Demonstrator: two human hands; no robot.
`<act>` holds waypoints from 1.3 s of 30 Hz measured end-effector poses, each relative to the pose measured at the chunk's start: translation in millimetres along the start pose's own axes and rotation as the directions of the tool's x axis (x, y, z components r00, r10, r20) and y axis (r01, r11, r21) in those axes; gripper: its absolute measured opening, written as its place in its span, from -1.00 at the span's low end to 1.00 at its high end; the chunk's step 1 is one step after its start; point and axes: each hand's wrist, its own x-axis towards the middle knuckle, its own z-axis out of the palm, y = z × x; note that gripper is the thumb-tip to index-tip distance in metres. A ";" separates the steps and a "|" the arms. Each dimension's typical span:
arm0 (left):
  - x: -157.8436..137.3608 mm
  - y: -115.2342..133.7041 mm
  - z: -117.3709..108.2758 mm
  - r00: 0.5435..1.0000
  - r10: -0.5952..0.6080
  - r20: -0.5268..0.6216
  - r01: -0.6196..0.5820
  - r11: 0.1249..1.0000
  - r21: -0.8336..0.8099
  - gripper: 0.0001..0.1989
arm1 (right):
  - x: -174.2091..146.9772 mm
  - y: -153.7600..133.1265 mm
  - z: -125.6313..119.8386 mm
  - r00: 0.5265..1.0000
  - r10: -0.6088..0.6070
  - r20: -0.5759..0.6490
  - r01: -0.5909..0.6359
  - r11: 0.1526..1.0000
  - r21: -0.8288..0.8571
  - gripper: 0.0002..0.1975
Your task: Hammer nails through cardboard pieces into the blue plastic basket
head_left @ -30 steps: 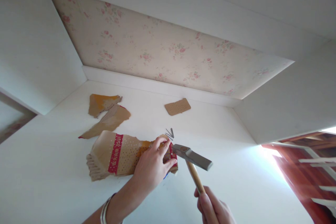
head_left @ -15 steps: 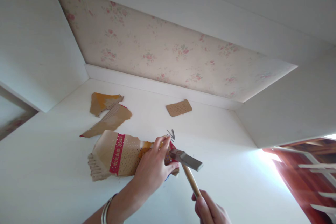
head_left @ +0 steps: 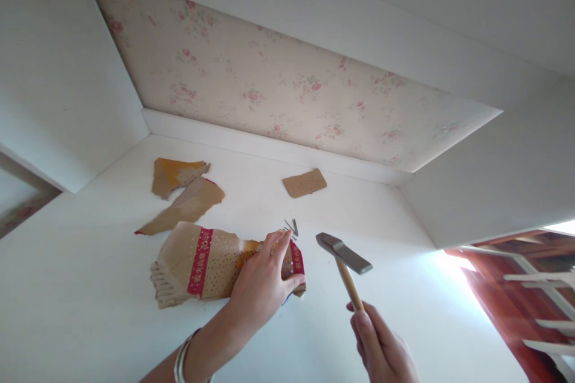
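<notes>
A torn piece of brown cardboard lies on the white surface, dotted with many small holes and crossed by pink printed bands. My left hand holds its right part down, fingers at the upper edge and thumb at the right end. Part of the cardboard is hidden beneath the hand. To the right, my right hand is closed around the wooden handle of a hammer. The hammer's metal head is in the air, apart from the cardboard. Several thin nails lie just beyond my left fingertips.
Two torn cardboard scraps overlap at the back left. A small rounded cardboard rectangle sits farther back on the white surface. White panels frame a floral-papered wall behind. Red furniture with white bars is at the right.
My right hand and the hammer have moved right, away from the cardboard, uncovering its pink right end. My left hand stays in place on the cardboard.
</notes>
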 end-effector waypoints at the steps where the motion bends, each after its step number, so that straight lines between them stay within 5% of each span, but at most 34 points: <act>1: -0.1 0.1 -0.2 1.000 -0.005 0.006 0.005 1.000 0.000 -0.20 | 6.9 2.7 -3.3 0.999 -0.032 -0.028 0.030 0.998 -0.059 -0.49; 7: -0.2 0.4 -1.1 1.000 -0.001 0.019 0.001 1.000 -0.013 -0.22 | 50.1 36.9 -9.7 0.997 -0.077 -0.023 0.056 0.872 -0.486 -0.55; 14: -0.4 -0.6 -0.3 0.999 0.031 -0.034 -0.034 0.996 -0.085 -0.24 | 68.2 70.8 1.5 0.985 -0.172 0.035 0.147 0.701 -0.697 -0.62; 19: 0.3 -0.6 -8.8 0.999 -0.017 -0.031 0.010 0.976 -0.218 -0.69 | 74.2 77.6 7.4 0.963 -0.269 0.011 0.185 0.635 -0.750 -0.63; 22: 2.7 -2.0 -13.2 0.991 -0.101 -0.083 0.070 0.947 -0.313 -0.75 | 77.3 77.6 7.8 0.958 -0.286 0.011 0.197 0.631 -0.751 -0.65; 26: 5.0 -4.0 -14.9 0.982 -0.165 -0.093 0.115 0.910 -0.399 -0.74 | 81.9 57.8 13.1 0.937 -0.349 -0.028 0.222 0.654 -0.723 -0.63; 30: 4.8 -3.5 -15.5 0.981 -0.180 -0.071 0.136 0.904 -0.405 -0.73 | 92.4 11.5 34.2 0.878 -0.476 0.054 0.427 0.724 -0.542 -0.66; 34: 4.7 -3.2 -16.1 0.982 -0.178 -0.065 0.137 0.903 -0.407 -0.71 | 117.6 -30.7 63.2 0.862 -0.491 0.126 0.480 0.712 -0.512 -0.73; 39: 4.3 -4.3 -15.6 0.983 -0.165 -0.077 0.126 0.920 -0.372 -0.72 | 147.3 -50.8 84.6 0.868 -0.455 0.200 0.486 0.690 -0.536 -0.79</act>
